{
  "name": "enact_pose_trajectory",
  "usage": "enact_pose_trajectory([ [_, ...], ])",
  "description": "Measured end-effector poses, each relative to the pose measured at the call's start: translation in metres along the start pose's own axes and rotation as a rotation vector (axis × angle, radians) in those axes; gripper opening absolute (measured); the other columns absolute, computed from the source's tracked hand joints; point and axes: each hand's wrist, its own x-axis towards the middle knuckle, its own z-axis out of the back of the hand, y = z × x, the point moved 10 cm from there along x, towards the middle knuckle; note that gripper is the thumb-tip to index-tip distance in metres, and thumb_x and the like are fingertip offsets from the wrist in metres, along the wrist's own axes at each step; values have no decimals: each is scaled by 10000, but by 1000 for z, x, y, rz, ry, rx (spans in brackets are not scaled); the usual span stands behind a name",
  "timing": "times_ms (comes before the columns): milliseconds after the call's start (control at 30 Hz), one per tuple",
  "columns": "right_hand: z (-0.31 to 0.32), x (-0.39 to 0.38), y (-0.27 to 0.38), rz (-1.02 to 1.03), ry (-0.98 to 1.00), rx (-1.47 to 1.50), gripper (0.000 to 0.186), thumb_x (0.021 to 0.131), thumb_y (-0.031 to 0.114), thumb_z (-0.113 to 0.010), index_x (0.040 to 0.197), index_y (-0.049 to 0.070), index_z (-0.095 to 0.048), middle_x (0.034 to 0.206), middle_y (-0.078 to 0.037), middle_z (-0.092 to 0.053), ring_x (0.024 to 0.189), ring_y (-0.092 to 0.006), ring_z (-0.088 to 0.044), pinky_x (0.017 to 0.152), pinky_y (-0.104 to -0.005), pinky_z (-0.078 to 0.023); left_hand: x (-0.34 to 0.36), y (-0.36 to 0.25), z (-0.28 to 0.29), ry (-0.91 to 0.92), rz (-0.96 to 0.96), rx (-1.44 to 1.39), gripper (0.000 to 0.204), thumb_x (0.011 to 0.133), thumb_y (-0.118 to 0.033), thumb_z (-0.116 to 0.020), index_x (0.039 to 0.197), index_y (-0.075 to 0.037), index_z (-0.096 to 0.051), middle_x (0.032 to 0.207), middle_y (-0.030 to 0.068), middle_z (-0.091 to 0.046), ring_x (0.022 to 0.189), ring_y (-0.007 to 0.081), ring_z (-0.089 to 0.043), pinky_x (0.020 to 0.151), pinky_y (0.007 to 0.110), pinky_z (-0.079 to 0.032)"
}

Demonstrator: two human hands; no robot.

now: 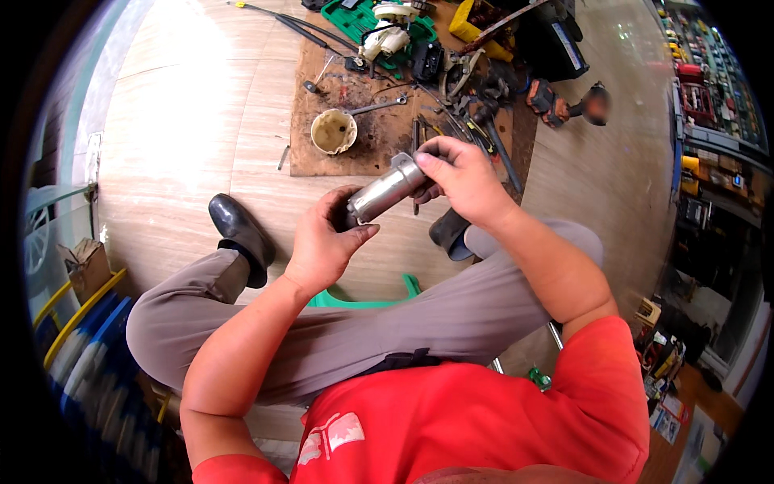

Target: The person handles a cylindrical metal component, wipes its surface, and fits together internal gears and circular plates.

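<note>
A silver metal cylinder (385,194), with a flange at its upper end and dark fittings at its lower end, is held tilted between my two hands above the floor. My left hand (324,235) grips the lower-left end, thumb underneath and fingers curled behind it. On the upper-right end is my right hand (466,179), its thumb pressed on the rim and its fingers bent around the far side. Parts of both ends are hidden by my fingers. Just beyond the cylinder stands a cream cup (333,132), dirty inside, on a stained brown board (310,164).
A wrench (377,106) lies behind the cup. Pliers, screwdrivers and a hammer (493,137) crowd the board's right side. Farther back are a green tool case (355,18) and a black battery-like box (556,44). A cordless power tool (550,103) lies right of the board.
</note>
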Motion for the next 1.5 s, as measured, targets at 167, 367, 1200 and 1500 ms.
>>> enact_pose_trajectory([
  [167,-3,2,-13,-140,30,149,246,1021,200,-480,1010,-38,-542,840,-134,-636,665,-211,-647,589,-336,-577,-2,-9,3,-20,-31,-72,459,777,-70,-805,1184,15,-611,946,44,-664,846,97,-578,779,262,-508],
  [367,-12,3,-31,-241,124,262,273,1026,242,-458,1030,-22,-530,878,-158,-629,659,-243,-647,590,-370,-569,-7,-20,6,-26,-93,-69,429,787,-100,-811,1148,29,-618,910,29,-649,822,85,-572,759,254,-506],
  [1200,-27,3,-50,-298,263,472,264,1046,290,-427,1095,48,-520,877,-138,-664,695,-278,-678,586,-412,-556,-24,-80,8,-142,-540,204,534,722,-121,-847,1202,-39,-628,989,129,-664,853,241,-645,777,330,-526],
  [1500,-21,5,-41,-211,272,454,260,1041,285,-442,1057,41,-529,862,-138,-658,680,-269,-674,563,-390,-552,-21,-74,5,-115,-532,149,541,752,-46,-807,1254,-47,-606,1006,127,-655,900,225,-649,819,317,-519],
])
